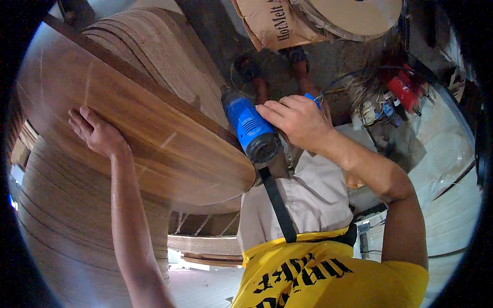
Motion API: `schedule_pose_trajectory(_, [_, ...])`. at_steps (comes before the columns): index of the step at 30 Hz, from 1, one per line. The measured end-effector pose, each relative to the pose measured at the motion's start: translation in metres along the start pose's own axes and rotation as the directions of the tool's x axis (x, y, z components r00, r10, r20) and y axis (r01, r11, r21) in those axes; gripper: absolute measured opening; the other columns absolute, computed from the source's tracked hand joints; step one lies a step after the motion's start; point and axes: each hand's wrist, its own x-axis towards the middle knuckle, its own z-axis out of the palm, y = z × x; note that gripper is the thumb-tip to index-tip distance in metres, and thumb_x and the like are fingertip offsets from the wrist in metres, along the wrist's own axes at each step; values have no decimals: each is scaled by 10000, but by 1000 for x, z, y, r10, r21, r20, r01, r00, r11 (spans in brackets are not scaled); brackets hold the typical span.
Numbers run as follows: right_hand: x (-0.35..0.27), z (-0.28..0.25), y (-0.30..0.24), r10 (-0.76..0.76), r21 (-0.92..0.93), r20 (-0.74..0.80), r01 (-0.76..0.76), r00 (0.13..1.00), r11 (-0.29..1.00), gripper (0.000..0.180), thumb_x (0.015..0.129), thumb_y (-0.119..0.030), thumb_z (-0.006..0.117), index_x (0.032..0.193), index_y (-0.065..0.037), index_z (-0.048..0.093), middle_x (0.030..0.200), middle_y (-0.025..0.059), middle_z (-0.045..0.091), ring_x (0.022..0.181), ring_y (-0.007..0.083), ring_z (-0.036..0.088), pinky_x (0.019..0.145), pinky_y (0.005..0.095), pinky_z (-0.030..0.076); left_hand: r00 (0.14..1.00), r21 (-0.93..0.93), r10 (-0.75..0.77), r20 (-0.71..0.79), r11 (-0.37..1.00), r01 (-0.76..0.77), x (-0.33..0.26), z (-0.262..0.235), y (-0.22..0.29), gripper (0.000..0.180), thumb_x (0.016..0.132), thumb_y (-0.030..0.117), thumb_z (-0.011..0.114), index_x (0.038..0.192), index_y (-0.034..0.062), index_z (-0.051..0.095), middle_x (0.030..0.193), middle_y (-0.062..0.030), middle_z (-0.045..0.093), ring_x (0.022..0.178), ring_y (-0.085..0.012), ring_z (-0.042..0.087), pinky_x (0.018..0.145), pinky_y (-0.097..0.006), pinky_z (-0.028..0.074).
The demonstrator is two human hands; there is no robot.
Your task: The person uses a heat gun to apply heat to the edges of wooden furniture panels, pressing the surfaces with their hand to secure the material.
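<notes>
My left hand (100, 134) lies on the face of a brown wood-grain panel (154, 138) with a rounded end, its fingers stretched out. In my right hand (303, 122) is a blue heat gun (249, 126), gripped by its handle. Its round black rear cap faces toward me. The far end of the gun is beside the panel's long edge, near the rounded end; the nozzle tip is hard to make out. A few pale streaks mark the panel's surface.
Stacks of similar panels stand beyond it (154, 46) and below it (87, 215). A brown paper sack (280, 23) and a roll of pale edging (359, 15) sit at the far side. A red tool (403, 91) and cables lie among clutter at right.
</notes>
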Motion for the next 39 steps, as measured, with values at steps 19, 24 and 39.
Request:
schedule_pose_trajectory(19, [42,-10,-8,-51,-112,-38,46,998,993,327,872,-150,634,1183,-65,687,953,62,689,802,253,694,730,393,570,999,85,30,-31,996,-28,1,-1,-7,739,1092,569,451,1590,22,448,1698,-201,340,1595,-323,271,1301,-417,220])
schedule_pose_trajectory(24, [53,-13,-7,-64,-138,-59,55,996,989,347,871,-146,633,1205,-64,679,972,71,692,806,265,695,731,403,570,999,109,42,-32,993,-39,-1,0,-6,721,1095,565,452,1586,37,463,1687,-183,371,1589,-320,287,1296,-420,227])
schedule_pose_trajectory(39, [-10,-47,-56,133,-286,121,-94,984,954,382,875,-168,630,1222,-19,680,1040,91,687,848,250,666,764,367,558,997,89,50,-55,995,-45,-5,4,3,704,1087,561,482,1568,47,497,1675,-194,390,1583,-336,302,1293,-436,237])
